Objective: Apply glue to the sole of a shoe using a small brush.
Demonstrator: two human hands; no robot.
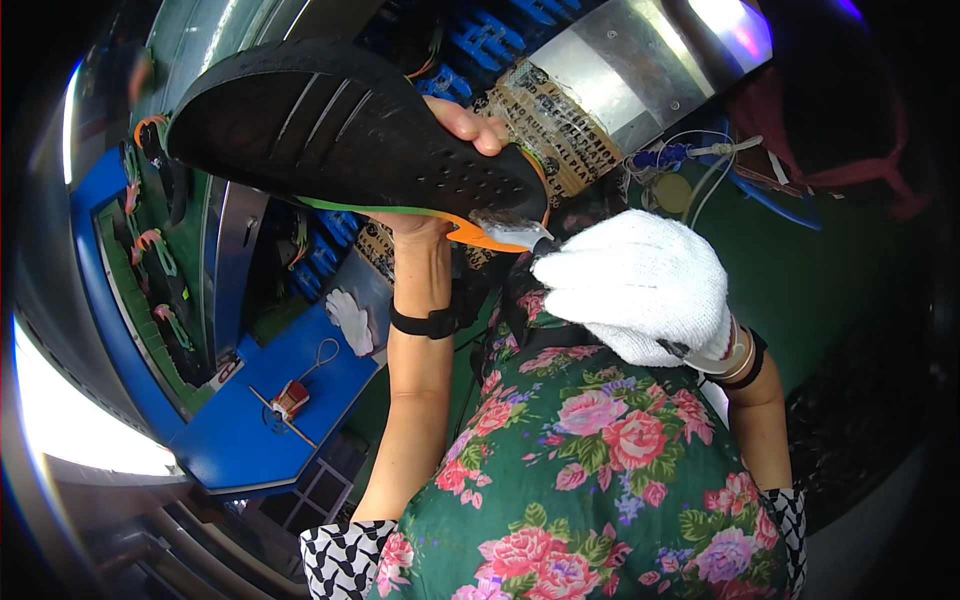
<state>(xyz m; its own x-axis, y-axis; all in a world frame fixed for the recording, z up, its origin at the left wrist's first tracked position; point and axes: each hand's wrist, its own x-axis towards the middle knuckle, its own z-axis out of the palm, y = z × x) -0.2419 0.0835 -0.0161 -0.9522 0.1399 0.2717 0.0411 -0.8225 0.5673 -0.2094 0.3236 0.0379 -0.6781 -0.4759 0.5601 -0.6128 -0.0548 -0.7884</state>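
Observation:
A black shoe sole [360,140] with a green and orange rim is held up in front of me, its flat face with slots and small holes turned toward me. My bare left hand [466,124] grips it from behind, fingers curled over the far edge and the palm under the near edge. My right hand [635,285], in a white knit glove, is closed on a small tool [515,233] with a dark handle and a pale metallic end. That end touches the sole's rim at its narrower end. Whether it is a blade or a brush, I cannot tell.
At left, a blue table [290,385] carries a white glove [349,322] and a small red item [290,400] with a stick. A conveyor [165,300] bears more soles with coloured edges. Shiny metal [625,70] lies beyond the sole; cables [690,155] hang at right.

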